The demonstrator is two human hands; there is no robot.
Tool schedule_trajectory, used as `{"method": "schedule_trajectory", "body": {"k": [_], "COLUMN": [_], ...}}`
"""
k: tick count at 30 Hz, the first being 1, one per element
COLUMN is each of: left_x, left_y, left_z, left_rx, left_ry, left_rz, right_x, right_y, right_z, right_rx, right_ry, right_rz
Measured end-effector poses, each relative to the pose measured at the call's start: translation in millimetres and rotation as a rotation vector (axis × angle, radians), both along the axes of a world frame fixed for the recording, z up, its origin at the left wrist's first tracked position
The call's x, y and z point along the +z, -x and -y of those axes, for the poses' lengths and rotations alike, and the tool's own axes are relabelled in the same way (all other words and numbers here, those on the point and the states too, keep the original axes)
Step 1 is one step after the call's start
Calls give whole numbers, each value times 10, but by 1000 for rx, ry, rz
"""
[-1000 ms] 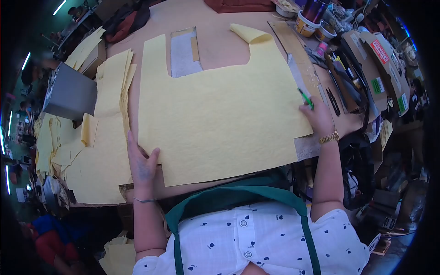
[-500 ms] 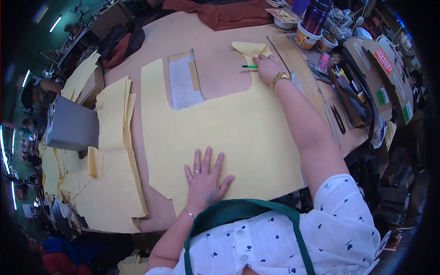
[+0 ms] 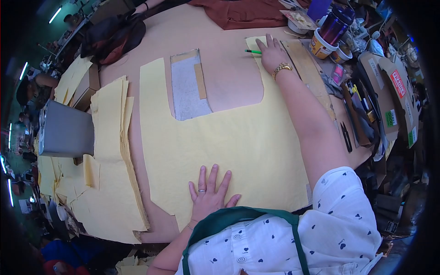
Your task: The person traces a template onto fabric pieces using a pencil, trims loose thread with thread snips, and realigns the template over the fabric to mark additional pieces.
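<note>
A large yellow sheet with a U-shaped cut-out lies flat on the pinkish table. My left hand rests palm down on its near part, fingers spread. At the top of the sheet's right strip, my right hand presses down with its fingers stretched forward. A slim green pen is held in that hand and sticks out to the left; the grip itself is hidden under the palm. Within the cut-out sits a grey-white board with a brown strip along its right side.
To the left lie stacked yellow sheets beside a grey metal block. Reddish-brown cloth is at the far edge. On the right are a tumbler in a tub, black snips and a cardboard box.
The sheet's upper right end was folded over and now lies flat. My right hand moved forward and slightly right, its fingers straightening. My left hand stays on the sheet.
</note>
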State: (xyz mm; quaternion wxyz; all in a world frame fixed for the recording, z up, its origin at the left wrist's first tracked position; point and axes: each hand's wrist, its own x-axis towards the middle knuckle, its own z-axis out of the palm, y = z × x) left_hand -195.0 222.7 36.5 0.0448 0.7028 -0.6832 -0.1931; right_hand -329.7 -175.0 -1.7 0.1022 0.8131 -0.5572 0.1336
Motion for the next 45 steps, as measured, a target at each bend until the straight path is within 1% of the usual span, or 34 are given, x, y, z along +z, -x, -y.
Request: {"method": "schedule_trajectory", "body": {"k": [2,5,8,9,11,14,17,19,21,23,25,26,28,29,30,31,33,35,36,37,39,41,45], "left_x": [3,-2,16,17,17,35,-151,36,-31,51,118,124,-24,-88,-112,-126,-140,-56,-27,-45,-35,40,29], "left_y": [3,10,29,35,35,-20,-242,-222,-226,-64,92,164,265,282,288,266,190,205,205,190,169,181,153], "left_z": [-14,-31,-35,-35,-36,11,260,593,983,1233,1235,1239,1135,1064,994,951,847,781,729,694,648,653,662], "left_rx": [1,-2,-5,-3,2,-21,-16,261,293,260,167,120,110,112,204,208,233,155,139,124,124,129,158], "left_ry": [9,37,41,49,58,80,399,283,297,259,158,114,125,143,117,98,72,60,61,34,34,74,31], "left_rz": [-4,-2,6,-5,-23,-31,-440,-789,-1034,-1403,-1405,-1406,-1339,-1299,-1361,-1351,-1333,-1317,-1304,-1351,-1398,-1402,-1448], "right_x": [13,121,60,91,143,142,424,422,463,441,324,300,267,260,256,257,274,191,119,60,76,175,104], "right_y": [133,332,426,431,412,425,357,343,393,460,549,623,743,822,928,1036,1309,1428,1485,1546,1740,2092,2528], "right_z": [-128,-362,-355,-367,-371,-302,-796,-1233,-1801,-2311,-2683,-2796,-2966,-2974,-2932,-2864,-2590,-2459,-2406,-2342,-2252,-2224,-2291], "right_rx": [33,4,-193,-215,-256,-167,54,234,403,463,500,487,487,364,247,137,-74,-184,-121,-51,-60,-251,-648], "right_ry": [-5,-153,-148,-182,-258,-497,-413,-199,-124,-159,-257,-337,-502,-520,-539,-562,-345,-97,-68,-35,-52,26,-4], "right_rz": [-21,47,161,208,305,428,711,778,803,721,659,684,744,846,948,1046,699,320,341,368,440,310,31]}}
